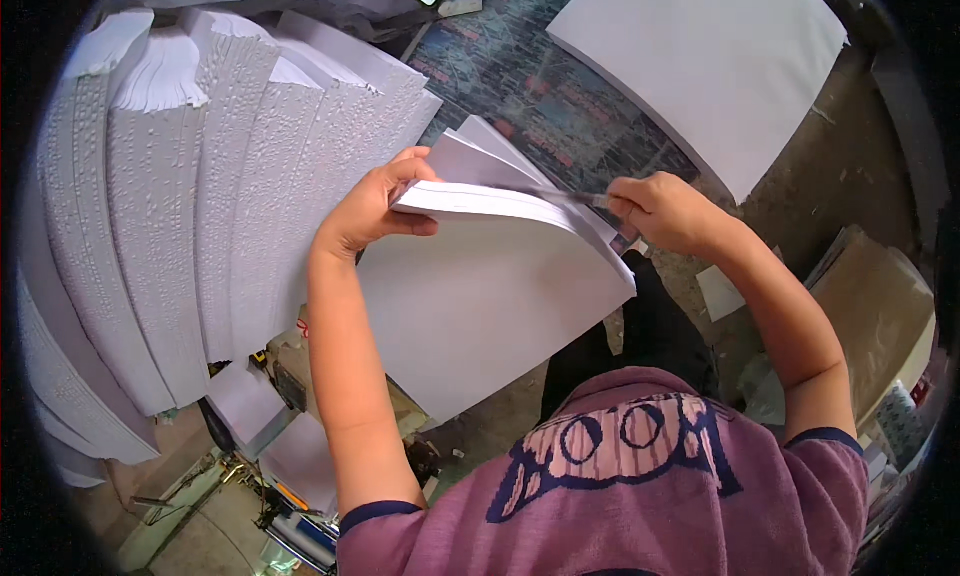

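My left hand [378, 204] grips the edge of a bent stack of white paper [490, 296], thumb on one side and fingers on the other. The stack's lower sheet spreads toward my lap, and the upper leaves fan apart beyond my hand. In my closed right hand [660, 211] is a knife [572, 194] with a thin grey blade. Its blade reaches left into the gap between the held stack and the sheets behind it. The knife's tip is hidden among the paper.
Several thick paper bundles [160, 226] with rough, bumpy edges stand along the left. A large white paper stack [710, 66] lies at the upper right on the dark patterned tabletop [500, 61]. Tools and paper blocks [245, 401] sit at lower left; a brownish sheet bundle [865, 306] is at right.
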Demonstrator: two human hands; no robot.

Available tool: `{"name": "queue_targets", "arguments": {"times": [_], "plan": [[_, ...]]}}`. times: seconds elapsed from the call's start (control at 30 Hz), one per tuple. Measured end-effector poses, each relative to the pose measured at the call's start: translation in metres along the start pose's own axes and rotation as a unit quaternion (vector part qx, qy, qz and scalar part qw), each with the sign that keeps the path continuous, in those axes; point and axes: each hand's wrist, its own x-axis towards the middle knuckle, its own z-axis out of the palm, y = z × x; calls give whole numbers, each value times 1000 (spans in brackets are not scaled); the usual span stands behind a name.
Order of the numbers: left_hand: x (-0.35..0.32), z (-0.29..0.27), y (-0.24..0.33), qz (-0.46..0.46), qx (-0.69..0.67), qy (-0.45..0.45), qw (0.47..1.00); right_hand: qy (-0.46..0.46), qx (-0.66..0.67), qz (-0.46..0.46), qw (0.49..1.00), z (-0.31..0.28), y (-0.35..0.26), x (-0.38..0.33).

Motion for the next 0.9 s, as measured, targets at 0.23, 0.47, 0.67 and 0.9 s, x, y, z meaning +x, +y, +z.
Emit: {"name": "queue_targets", "arguments": {"times": [0.23,0.47,0.67,0.9], "plan": [[9,2,-9,-11,-26,53,998,-182,-26,77,980,-10,35,-37],[51,24,-29,-11,34,205,978,-228,-31,109,967,-26,55,-60],[65,42,-54,114,47,336,934,-271,-144,86,948,-36,50,-65],[65,47,-48,68,45,364,928,-329,-58,136,933,45,39,-67]]}}
